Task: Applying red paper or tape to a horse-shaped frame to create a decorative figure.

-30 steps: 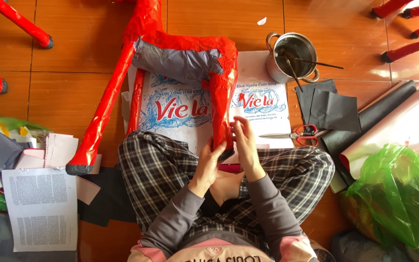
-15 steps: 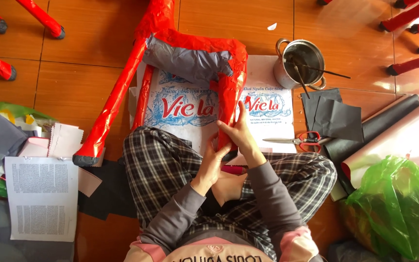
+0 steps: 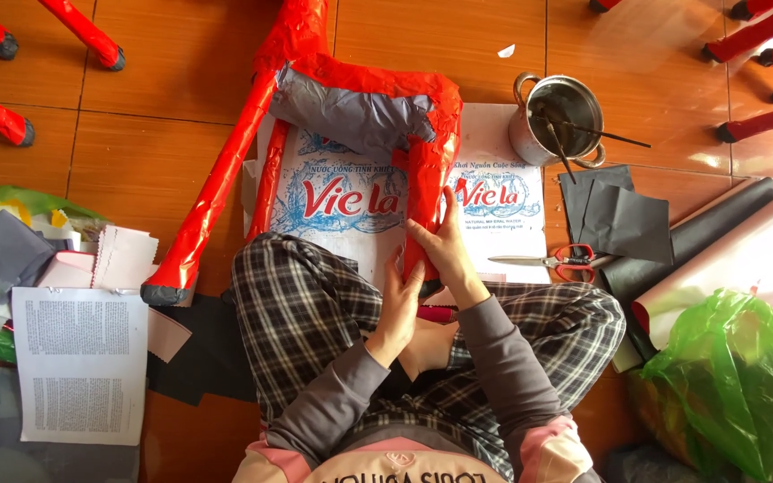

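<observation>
Scissors (image 3: 555,260) and pot (image 3: 565,118) rightward

sleeves: grey, pink-trimmed | trousers: dark plaid check | hands (image 3: 422,273): bare

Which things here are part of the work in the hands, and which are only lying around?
In use:
- left hand and right hand, both on the red-wrapped frame leg

Lying about:
- scissors
- metal pot
- black sheets
- green bag
- printed pages

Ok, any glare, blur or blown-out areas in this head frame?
Head view: sharp overall; sunlight blows out the pink paper roll and floor at right; glossy red wrapped frame shows specular glare; both hands evenly lit, unblurred.
</observation>
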